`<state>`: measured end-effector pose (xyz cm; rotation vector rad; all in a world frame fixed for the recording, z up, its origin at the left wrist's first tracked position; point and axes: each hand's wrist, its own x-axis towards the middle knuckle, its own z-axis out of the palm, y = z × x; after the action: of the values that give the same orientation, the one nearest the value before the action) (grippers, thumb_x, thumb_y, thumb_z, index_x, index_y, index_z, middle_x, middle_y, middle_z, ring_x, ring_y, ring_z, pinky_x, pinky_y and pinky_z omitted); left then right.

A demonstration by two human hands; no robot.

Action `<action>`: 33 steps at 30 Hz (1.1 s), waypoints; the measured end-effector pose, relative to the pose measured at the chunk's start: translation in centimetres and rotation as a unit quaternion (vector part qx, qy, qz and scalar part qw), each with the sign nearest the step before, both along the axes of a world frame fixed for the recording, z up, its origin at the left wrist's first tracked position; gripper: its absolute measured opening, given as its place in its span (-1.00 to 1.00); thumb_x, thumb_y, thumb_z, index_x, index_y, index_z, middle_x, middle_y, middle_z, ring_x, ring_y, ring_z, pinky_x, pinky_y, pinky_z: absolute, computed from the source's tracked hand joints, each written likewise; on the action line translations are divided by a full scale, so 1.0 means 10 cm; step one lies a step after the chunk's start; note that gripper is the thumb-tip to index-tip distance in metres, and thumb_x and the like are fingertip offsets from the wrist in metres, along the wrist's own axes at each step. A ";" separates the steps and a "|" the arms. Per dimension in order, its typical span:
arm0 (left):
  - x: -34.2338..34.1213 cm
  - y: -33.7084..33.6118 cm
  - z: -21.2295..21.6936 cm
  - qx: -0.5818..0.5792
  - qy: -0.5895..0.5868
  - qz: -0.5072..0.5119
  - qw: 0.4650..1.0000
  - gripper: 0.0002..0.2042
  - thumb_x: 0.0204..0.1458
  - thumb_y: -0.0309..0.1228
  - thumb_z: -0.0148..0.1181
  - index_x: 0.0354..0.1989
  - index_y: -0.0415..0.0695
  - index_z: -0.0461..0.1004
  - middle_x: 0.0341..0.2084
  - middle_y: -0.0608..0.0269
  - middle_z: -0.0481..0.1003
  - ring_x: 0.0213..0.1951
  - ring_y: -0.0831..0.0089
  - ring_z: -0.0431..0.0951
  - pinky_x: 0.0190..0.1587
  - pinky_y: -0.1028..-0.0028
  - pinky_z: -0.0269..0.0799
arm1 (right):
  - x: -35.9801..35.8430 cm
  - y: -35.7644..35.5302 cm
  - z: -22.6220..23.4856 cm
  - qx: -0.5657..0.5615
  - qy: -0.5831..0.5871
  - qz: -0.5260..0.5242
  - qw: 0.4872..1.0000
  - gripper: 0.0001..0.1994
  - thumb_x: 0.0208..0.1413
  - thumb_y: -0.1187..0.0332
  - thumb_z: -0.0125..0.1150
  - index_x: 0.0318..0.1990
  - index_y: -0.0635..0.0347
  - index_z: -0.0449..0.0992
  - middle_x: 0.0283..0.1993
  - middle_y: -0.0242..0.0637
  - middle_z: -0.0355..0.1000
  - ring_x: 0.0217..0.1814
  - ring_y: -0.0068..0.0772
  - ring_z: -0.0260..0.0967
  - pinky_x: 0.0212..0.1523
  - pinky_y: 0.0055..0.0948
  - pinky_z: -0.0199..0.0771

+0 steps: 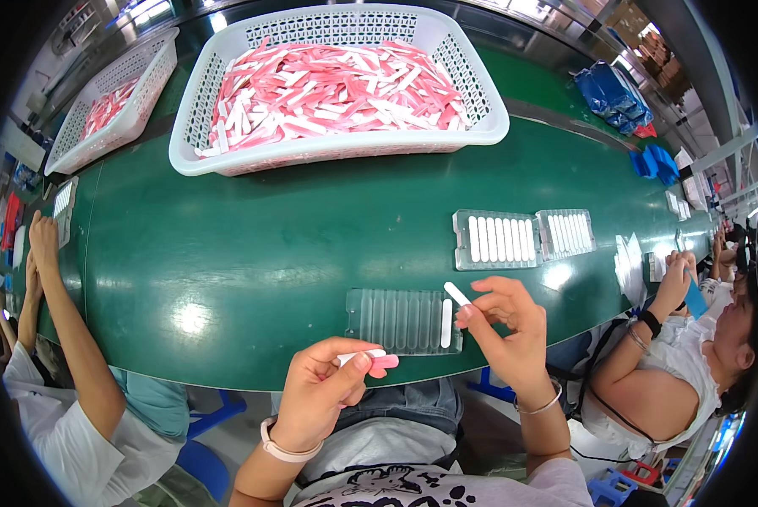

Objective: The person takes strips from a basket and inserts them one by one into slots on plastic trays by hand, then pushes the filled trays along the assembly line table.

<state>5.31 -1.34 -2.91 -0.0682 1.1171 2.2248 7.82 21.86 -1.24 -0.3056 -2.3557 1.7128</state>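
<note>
Left hand (318, 393) curls around a pink-and-white plastic stick (370, 359) off the green table's (252, 253) near edge; right hand (507, 325) pinches a white plastic stick (457, 293) over the clear ribbed tray (396, 319).

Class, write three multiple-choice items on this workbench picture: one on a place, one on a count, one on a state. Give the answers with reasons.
1. Where is the large white basket of pink and white sticks?
A. Across the green table from the person
B. On the person's lap
C. On the floor

2. How many white sticks lie in the clear tray nearest the person?
A. None
B. One
C. Ten

3. What is the right hand doing?
A. Resting flat on the table
B. Holding a white stick in its fingers
C. Hanging empty

Answers: A, the basket stands at the table's far side; B, a single stick fills one slot at the tray's right end; B, the stick is pinched above the tray.
</note>
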 end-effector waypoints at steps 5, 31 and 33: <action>-0.02 0.02 0.06 -0.011 -0.018 0.004 1.000 -0.85 0.21 -0.47 0.06 -0.15 -0.25 0.51 -0.34 0.07 0.57 -0.67 0.73 0.13 -0.63 0.64 0.01 | 0.02 -0.08 0.12 0.124 0.008 0.047 0.991 -0.80 -0.01 0.54 0.32 -0.18 0.27 0.60 -0.40 -0.21 0.53 -0.48 -0.53 0.47 -0.44 -0.56 0.44; -0.02 0.04 0.07 -0.044 -0.026 0.017 0.999 -0.90 0.20 -0.47 0.08 -0.22 -0.22 0.49 -0.42 0.11 0.55 -0.66 0.74 0.15 -0.64 0.65 0.01 | 0.16 -0.28 0.10 0.471 0.062 0.084 0.876 -0.65 -0.15 0.09 0.41 -0.28 0.13 0.62 -0.34 -0.39 0.22 -0.26 -0.31 0.15 -0.30 -0.30 0.04; 0.00 0.05 0.06 -0.059 -0.005 0.019 0.998 -0.90 0.18 -0.47 0.11 -0.22 -0.23 0.49 -0.41 0.09 0.56 -0.66 0.74 0.18 -0.64 0.64 0.00 | 0.15 -0.29 0.14 0.461 0.061 0.082 0.881 -0.68 -0.15 0.14 0.42 -0.26 0.11 0.62 -0.30 -0.40 0.26 -0.28 -0.33 0.16 -0.28 -0.32 0.06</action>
<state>5.28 -0.86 -2.33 -0.1510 1.2517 2.1882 9.30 18.96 0.12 0.1698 -2.8142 0.4577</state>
